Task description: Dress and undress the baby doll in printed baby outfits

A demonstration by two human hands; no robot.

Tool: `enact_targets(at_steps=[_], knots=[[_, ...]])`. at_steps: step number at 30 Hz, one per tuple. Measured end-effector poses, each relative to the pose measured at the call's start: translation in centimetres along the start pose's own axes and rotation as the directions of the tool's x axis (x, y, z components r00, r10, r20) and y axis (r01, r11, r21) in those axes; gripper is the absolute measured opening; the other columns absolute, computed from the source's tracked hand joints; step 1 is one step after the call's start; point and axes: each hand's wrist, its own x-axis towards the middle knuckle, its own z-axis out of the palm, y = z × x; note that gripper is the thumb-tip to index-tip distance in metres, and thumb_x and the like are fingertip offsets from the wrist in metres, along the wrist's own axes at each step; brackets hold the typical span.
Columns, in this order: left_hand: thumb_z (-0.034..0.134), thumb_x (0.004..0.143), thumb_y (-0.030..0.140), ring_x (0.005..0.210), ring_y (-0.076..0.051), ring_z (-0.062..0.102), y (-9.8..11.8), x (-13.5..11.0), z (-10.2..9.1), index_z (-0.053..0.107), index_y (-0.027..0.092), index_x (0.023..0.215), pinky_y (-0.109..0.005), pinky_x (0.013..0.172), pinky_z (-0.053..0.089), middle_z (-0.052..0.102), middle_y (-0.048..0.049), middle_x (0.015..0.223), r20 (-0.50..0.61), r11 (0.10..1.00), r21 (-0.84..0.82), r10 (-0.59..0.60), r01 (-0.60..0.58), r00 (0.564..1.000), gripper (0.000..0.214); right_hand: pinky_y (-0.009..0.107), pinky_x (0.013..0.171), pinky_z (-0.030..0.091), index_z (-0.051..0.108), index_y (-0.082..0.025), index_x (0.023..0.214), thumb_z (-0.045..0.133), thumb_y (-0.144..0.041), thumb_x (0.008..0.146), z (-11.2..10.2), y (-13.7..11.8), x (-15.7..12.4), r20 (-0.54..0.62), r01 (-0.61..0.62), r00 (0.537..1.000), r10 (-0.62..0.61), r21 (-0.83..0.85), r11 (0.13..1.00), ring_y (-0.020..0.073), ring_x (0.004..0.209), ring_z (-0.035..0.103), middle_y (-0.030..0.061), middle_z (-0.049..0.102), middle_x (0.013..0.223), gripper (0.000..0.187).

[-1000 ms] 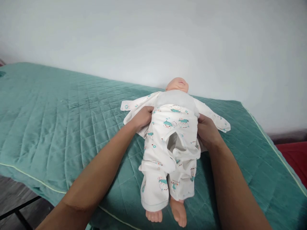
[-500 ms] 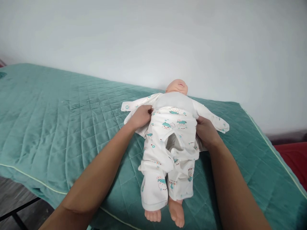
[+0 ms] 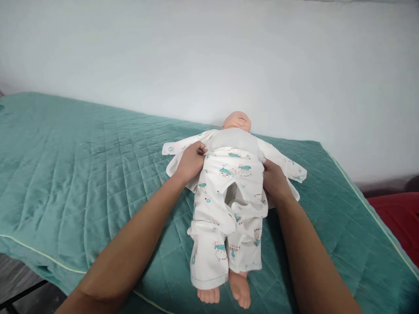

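A baby doll (image 3: 238,120) lies on its back with bare feet toward me. It wears white open-crotch pants (image 3: 214,192) printed with small teal and red figures, pulled up to its middle. A white top (image 3: 233,138) covers its chest, its printed sleeves spread out to both sides. At the left end of the waistband, my left hand (image 3: 190,161) is closed in a pinch on the pants. My right hand (image 3: 276,179) grips the waistband at the opposite side, its fingertips partly hidden by the cloth. Loose flaps of the top show beyond both hands.
Under the doll is a bed with a green quilted cover (image 3: 81,174), edged in pale piping. A white wall (image 3: 163,56) rises behind it. To the right stands a red object (image 3: 396,218), and a dark metal bar (image 3: 24,296) shows at lower left.
The view has shifted slightly. Both hands stay at the waistband's sides, and the right hand sits a little closer in, with more of the top's flap showing beyond it.
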Motion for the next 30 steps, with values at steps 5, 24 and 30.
enact_targets(at_steps=[5, 24, 30], knots=[[0.054, 0.067, 0.008, 0.087, -0.016, 0.060, 0.4, 0.2, -0.5, 0.060, 0.020, 0.083, -0.028, 0.081, 0.047, 0.065, 0.0000, 0.090, -0.051, 0.991, -0.003, 0.130, -0.130, 0.990, 0.021, 0.038, 0.084, 0.053, 0.078, -0.021, 0.101, 0.057, -0.020, 0.072, 0.0, 0.2, 0.0, 0.004, 0.001, 1.000, -0.001, -0.020, 1.000, 0.0294, 0.100, 0.069, 0.0045, 0.079, 0.097, 0.036], [0.064, 0.088, 0.035, 0.136, -0.022, 0.040, 1.9, 0.1, -1.4, 0.055, 0.023, 0.096, -0.039, 0.117, 0.029, 0.047, -0.0081, 0.137, 0.359, 0.925, 0.131, 0.290, -0.356, 0.887, 0.017, 0.035, 0.073, 0.048, 0.065, -0.020, 0.084, 0.063, -0.024, 0.069, -0.4, 1.1, 0.3, -0.013, -0.020, 1.000, 0.019, -0.120, 0.993, 0.0244, 0.083, 0.062, 0.0049, 0.074, 0.089, 0.015], [0.064, 0.088, 0.030, 0.119, -0.021, 0.052, 2.2, -0.1, -0.7, 0.052, 0.021, 0.083, -0.034, 0.104, 0.039, 0.058, -0.0080, 0.122, 0.282, 0.905, 0.126, 0.360, -0.406, 0.889, 0.015, 0.037, 0.079, 0.049, 0.061, -0.023, 0.089, 0.063, -0.025, 0.074, -0.7, 0.3, 0.5, -0.280, 0.010, 0.960, -0.011, -0.004, 1.000, 0.0220, 0.084, 0.062, 0.0044, 0.068, 0.090, 0.015]])
